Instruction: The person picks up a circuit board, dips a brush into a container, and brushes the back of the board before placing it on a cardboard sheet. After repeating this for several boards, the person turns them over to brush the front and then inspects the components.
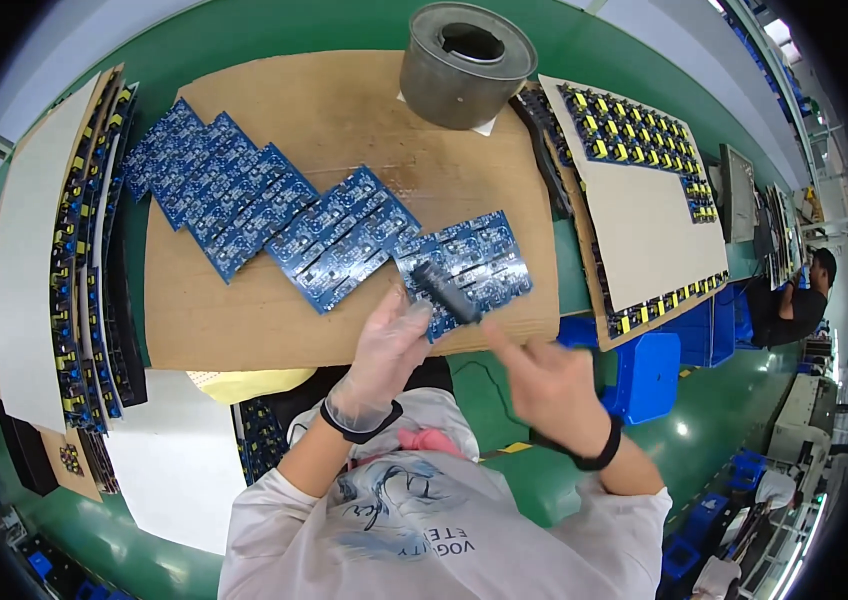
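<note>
My left hand [392, 345], in a clear thin glove, grips the near left edge of a blue circuit board panel [492, 250] over the front of the cardboard. Across that panel lies a black brush [447, 292], smeared by motion. My bare right hand [552, 385] holds the brush's near end, the index finger stretched along it. Left of the held panel, another blue panel [344, 240] rests on the cardboard sheet [344, 110]. Several more blue panels [254, 205] overlap in a row toward the far left.
A round metal pot [469, 75] with a holed lid stands at the back. Stacked trays of boards with yellow parts [634, 140] flank me, the left stack [74, 270] rising close. Blue bins [649, 375] sit at lower right. A person [794, 305] works farther right.
</note>
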A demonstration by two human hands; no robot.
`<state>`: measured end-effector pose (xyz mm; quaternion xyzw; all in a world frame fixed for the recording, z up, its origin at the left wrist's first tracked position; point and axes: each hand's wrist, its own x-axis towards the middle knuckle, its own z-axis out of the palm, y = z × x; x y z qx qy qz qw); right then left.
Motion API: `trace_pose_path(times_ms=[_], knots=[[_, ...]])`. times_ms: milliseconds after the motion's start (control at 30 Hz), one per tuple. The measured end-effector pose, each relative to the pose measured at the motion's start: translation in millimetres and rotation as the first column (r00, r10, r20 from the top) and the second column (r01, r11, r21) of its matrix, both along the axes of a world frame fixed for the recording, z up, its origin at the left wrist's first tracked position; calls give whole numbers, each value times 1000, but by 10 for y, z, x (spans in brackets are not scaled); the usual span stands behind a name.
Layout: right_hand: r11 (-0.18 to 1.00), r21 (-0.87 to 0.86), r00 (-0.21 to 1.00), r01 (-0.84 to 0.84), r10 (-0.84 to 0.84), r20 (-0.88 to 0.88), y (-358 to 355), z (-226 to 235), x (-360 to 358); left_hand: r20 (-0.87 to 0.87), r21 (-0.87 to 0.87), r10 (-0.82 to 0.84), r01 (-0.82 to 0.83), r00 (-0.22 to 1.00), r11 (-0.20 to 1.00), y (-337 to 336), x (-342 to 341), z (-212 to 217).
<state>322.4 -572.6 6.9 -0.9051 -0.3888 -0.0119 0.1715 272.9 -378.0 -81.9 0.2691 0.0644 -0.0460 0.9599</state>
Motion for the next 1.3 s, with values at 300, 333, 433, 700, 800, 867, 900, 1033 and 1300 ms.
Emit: trace_pose_path(times_ms=[300, 333, 433, 700, 800, 867, 900, 1033, 1300], knots=[[994, -89, 992, -70, 79, 100, 265, 112, -99, -9, -65, -26, 25, 1000, 998, 24, 26, 20], [994, -89, 992, -69, 78, 97, 231, 72, -11, -2, -60, -22, 22, 1000, 998, 16, 32, 21], [976, -50, 969, 211, -202, 140, -9, -117, 474, 15, -49, -24, 24, 1000, 999, -8, 27, 44], [992, -34, 990, 125, -122, 69, 18, -168, 478, -3, 20, -11, 11, 1000, 1000, -15, 25, 88], [998, 0, 995, 57, -57, 88, 15, -62, 367, -2, 35, -11, 11, 1000, 999, -34, 31, 57], [1000, 16, 995, 17, -18, 93, 16, -54, 365, 4, -2, -6, 6, 1000, 1000, 1, 31, -75], [1000, 12, 997, -7, 6, 76, 10, -61, 349, 4, -43, -7, 8, 1000, 999, 22, 2, -143], [1000, -9, 998, -3, 4, 65, -108, -77, 317, 13, -119, -12, 13, 1000, 993, 45, 70, 35], [999, -42, 1000, 17, -17, 9, -362, -109, -22, -132, 6, 88, -88, 987, 996, -69, 85, 75]])
